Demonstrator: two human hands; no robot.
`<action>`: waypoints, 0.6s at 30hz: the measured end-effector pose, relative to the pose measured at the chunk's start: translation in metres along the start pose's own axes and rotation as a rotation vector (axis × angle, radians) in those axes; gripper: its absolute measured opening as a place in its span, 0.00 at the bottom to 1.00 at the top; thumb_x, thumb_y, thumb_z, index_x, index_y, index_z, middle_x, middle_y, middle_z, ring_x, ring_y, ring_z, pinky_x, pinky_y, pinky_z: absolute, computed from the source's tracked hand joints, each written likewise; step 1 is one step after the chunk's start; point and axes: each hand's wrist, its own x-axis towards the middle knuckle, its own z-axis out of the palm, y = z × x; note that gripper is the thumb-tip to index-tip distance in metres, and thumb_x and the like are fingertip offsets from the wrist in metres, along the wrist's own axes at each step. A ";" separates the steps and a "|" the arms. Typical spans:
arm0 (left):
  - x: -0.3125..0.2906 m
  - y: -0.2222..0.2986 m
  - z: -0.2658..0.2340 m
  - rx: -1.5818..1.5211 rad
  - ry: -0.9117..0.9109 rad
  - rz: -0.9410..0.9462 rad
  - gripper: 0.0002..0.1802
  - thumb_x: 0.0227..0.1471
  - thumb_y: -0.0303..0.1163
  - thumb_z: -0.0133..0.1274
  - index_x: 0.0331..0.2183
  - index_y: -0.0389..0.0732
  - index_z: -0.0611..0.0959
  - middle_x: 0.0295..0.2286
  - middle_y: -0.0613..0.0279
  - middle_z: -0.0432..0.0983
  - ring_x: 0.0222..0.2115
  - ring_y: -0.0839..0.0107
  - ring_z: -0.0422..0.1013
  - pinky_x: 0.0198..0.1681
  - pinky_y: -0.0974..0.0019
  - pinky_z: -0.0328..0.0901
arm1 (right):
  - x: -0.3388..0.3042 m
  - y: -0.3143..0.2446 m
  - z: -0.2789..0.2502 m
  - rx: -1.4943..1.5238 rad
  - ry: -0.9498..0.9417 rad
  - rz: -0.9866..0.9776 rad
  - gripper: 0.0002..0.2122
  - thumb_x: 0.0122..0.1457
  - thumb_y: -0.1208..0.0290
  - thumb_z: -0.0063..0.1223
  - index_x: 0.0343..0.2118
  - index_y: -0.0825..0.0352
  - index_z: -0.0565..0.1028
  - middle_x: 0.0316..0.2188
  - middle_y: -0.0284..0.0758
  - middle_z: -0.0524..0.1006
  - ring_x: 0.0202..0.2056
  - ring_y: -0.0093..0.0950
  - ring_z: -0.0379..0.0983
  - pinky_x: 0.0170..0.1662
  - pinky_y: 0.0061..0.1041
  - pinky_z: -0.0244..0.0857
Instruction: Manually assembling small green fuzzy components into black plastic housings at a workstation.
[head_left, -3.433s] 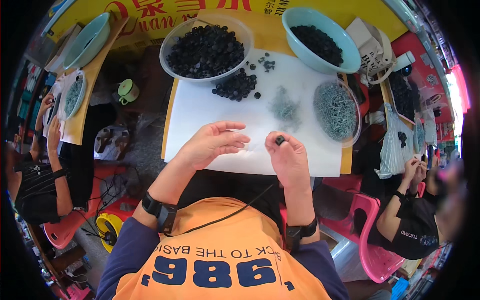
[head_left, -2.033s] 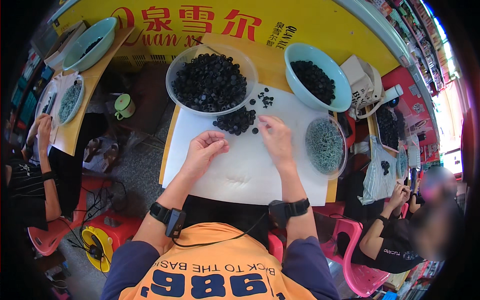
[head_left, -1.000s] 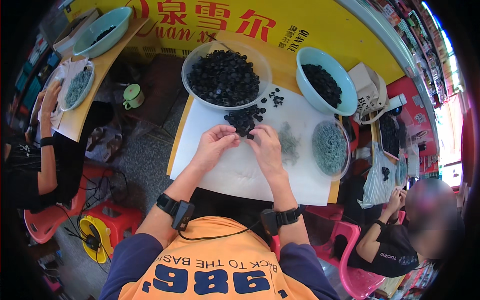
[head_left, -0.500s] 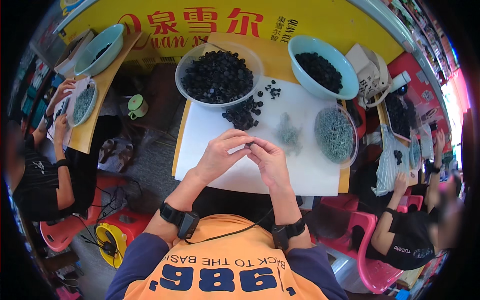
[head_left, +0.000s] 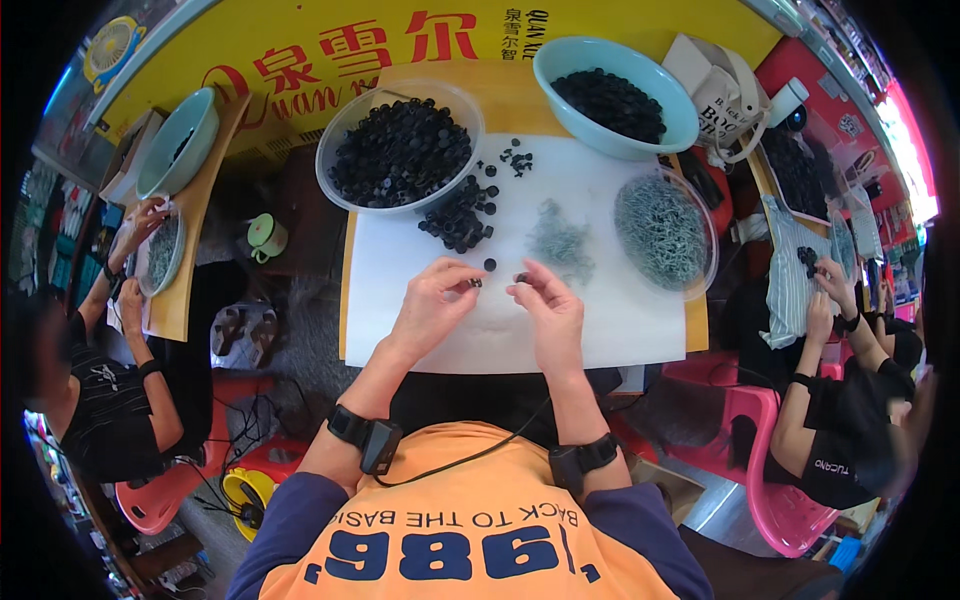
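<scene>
Above the white sheet [head_left: 630, 330], my left hand [head_left: 432, 312] pinches a small dark part [head_left: 475, 283] between thumb and fingertips. A short gap to its right, my right hand [head_left: 552, 315] pinches a small black part [head_left: 522, 278]. Just beyond the fingertips a single round black cap [head_left: 490, 265] lies on the sheet. Past my left hand is a loose pile of black caps [head_left: 458, 222]. A small heap of thin grey-green pieces [head_left: 560, 242] lies beyond my right hand; too fine to tell their kind.
A clear bowl [head_left: 325, 185] full of black caps stands far left, a light-blue basin [head_left: 675, 135] of black parts far right. A clear tub [head_left: 712, 265] of grey-green pieces sits at right. People [head_left: 110, 390] work at side tables. A cord links my wrist devices.
My hands, which were together at one small part, have moved apart, each now pinching a small part. A round black cap now lies by the fingertips. The view has shifted slightly.
</scene>
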 end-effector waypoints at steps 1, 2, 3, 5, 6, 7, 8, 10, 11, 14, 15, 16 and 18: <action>0.001 -0.003 0.001 0.022 0.044 -0.011 0.11 0.44 0.19 0.57 0.34 0.35 0.83 0.34 0.58 0.76 0.33 0.70 0.74 0.37 0.71 0.69 | -0.001 -0.004 -0.006 0.139 0.006 0.058 0.11 0.56 0.80 0.54 0.43 0.73 0.75 0.38 0.35 0.78 0.37 0.24 0.76 0.43 0.21 0.70; 0.002 -0.008 0.001 0.025 0.037 -0.006 0.11 0.44 0.19 0.57 0.34 0.35 0.83 0.34 0.58 0.76 0.33 0.70 0.74 0.37 0.71 0.69 | -0.001 -0.008 -0.013 0.279 0.012 0.116 0.11 0.57 0.80 0.53 0.43 0.72 0.75 0.39 0.36 0.78 0.38 0.25 0.76 0.44 0.22 0.70; 0.001 -0.012 0.001 0.205 0.097 0.101 0.10 0.43 0.19 0.58 0.33 0.36 0.82 0.34 0.57 0.76 0.34 0.67 0.74 0.38 0.69 0.69 | -0.003 -0.012 -0.021 0.284 0.018 0.112 0.11 0.57 0.80 0.53 0.43 0.72 0.75 0.39 0.36 0.78 0.38 0.25 0.76 0.44 0.22 0.70; -0.001 -0.020 -0.002 0.387 0.151 0.213 0.09 0.42 0.19 0.58 0.31 0.36 0.82 0.34 0.56 0.76 0.35 0.64 0.74 0.38 0.67 0.69 | -0.007 -0.017 -0.041 0.470 -0.026 0.225 0.10 0.57 0.80 0.51 0.43 0.71 0.75 0.39 0.37 0.78 0.39 0.26 0.76 0.45 0.22 0.70; -0.002 -0.021 -0.002 0.410 0.152 0.236 0.09 0.41 0.19 0.59 0.30 0.36 0.81 0.34 0.55 0.76 0.36 0.61 0.73 0.39 0.66 0.69 | -0.010 -0.016 -0.053 0.483 -0.002 0.216 0.11 0.57 0.80 0.52 0.44 0.70 0.74 0.39 0.38 0.78 0.39 0.27 0.77 0.44 0.23 0.71; -0.002 -0.020 -0.002 0.436 0.157 0.257 0.08 0.41 0.19 0.59 0.29 0.36 0.81 0.34 0.55 0.76 0.36 0.59 0.72 0.40 0.64 0.69 | -0.012 -0.017 -0.063 0.488 0.001 0.214 0.11 0.57 0.80 0.52 0.44 0.70 0.74 0.39 0.38 0.78 0.39 0.27 0.77 0.44 0.23 0.71; -0.001 -0.017 -0.002 0.439 0.153 0.259 0.08 0.41 0.19 0.59 0.29 0.36 0.81 0.34 0.55 0.76 0.36 0.59 0.72 0.40 0.64 0.69 | -0.015 -0.019 -0.074 0.524 0.020 0.206 0.12 0.57 0.79 0.52 0.44 0.70 0.74 0.39 0.38 0.78 0.39 0.27 0.77 0.44 0.23 0.71; 0.001 -0.005 0.000 0.333 0.233 0.225 0.09 0.40 0.19 0.59 0.30 0.36 0.81 0.34 0.56 0.76 0.36 0.59 0.72 0.41 0.63 0.68 | -0.020 -0.024 -0.087 0.569 0.070 0.190 0.13 0.57 0.79 0.52 0.46 0.70 0.72 0.39 0.39 0.78 0.38 0.25 0.77 0.43 0.22 0.72; 0.005 -0.002 0.002 0.336 0.229 0.227 0.09 0.40 0.19 0.59 0.30 0.36 0.81 0.34 0.56 0.76 0.36 0.59 0.72 0.41 0.63 0.68 | -0.021 -0.024 -0.090 0.574 0.072 0.189 0.13 0.57 0.79 0.52 0.46 0.70 0.72 0.39 0.39 0.78 0.38 0.25 0.77 0.43 0.22 0.72; 0.030 0.004 0.012 0.325 0.137 0.295 0.08 0.41 0.18 0.58 0.29 0.36 0.81 0.32 0.57 0.76 0.35 0.59 0.72 0.39 0.62 0.68 | -0.025 -0.027 -0.091 0.648 0.060 0.105 0.14 0.58 0.79 0.50 0.48 0.73 0.71 0.40 0.40 0.78 0.39 0.24 0.77 0.43 0.20 0.73; 0.041 0.005 0.018 0.358 0.066 0.324 0.07 0.43 0.19 0.57 0.30 0.36 0.81 0.31 0.56 0.75 0.35 0.58 0.72 0.39 0.62 0.68 | -0.025 -0.026 -0.090 0.650 0.060 0.103 0.14 0.58 0.79 0.50 0.48 0.73 0.71 0.40 0.40 0.78 0.39 0.24 0.77 0.43 0.20 0.73; 0.052 0.010 0.026 0.401 -0.011 0.360 0.07 0.44 0.20 0.56 0.30 0.36 0.81 0.30 0.56 0.75 0.34 0.57 0.71 0.38 0.61 0.67 | -0.027 -0.026 -0.092 0.654 0.046 0.140 0.14 0.59 0.79 0.50 0.48 0.73 0.71 0.40 0.41 0.77 0.40 0.25 0.76 0.44 0.21 0.73; 0.070 0.011 0.038 0.472 -0.086 0.349 0.06 0.45 0.21 0.55 0.30 0.36 0.82 0.30 0.54 0.75 0.34 0.55 0.71 0.38 0.59 0.67 | -0.030 -0.026 -0.094 0.663 0.033 0.171 0.14 0.59 0.79 0.50 0.49 0.73 0.71 0.41 0.41 0.77 0.41 0.25 0.76 0.44 0.21 0.73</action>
